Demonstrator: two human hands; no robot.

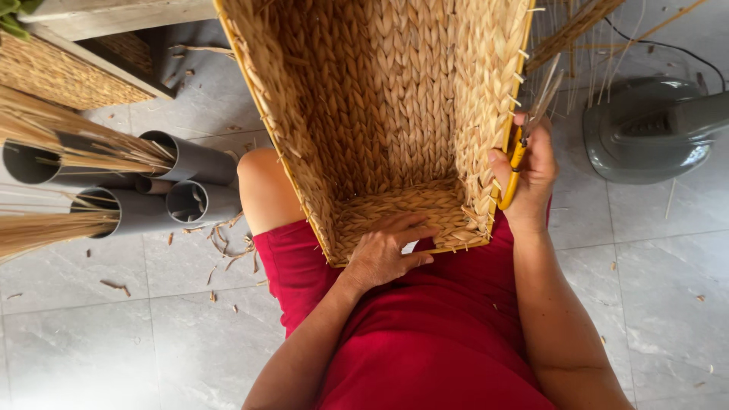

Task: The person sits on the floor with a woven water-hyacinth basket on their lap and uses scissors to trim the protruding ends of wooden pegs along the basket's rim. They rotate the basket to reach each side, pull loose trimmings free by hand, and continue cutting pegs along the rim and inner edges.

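A large woven straw basket [380, 99] with a yellow frame rests on my lap, its mouth turned toward me. My left hand [387, 254] lies flat inside on the woven bottom wall, fingers spread, holding nothing. Outside the basket's right wall, my right hand [531, 175] grips yellow-handled snips [524, 144], blades pointing up along the rim. Short straw ends stick out along that right edge.
Grey plastic pipes [190, 201] holding bundles of dry straw [68, 144] lie on the tiled floor at left. A second woven basket [68, 72] sits under a wooden shelf at upper left. A grey fan base [653, 129] stands at right, with loose straw stalks behind it.
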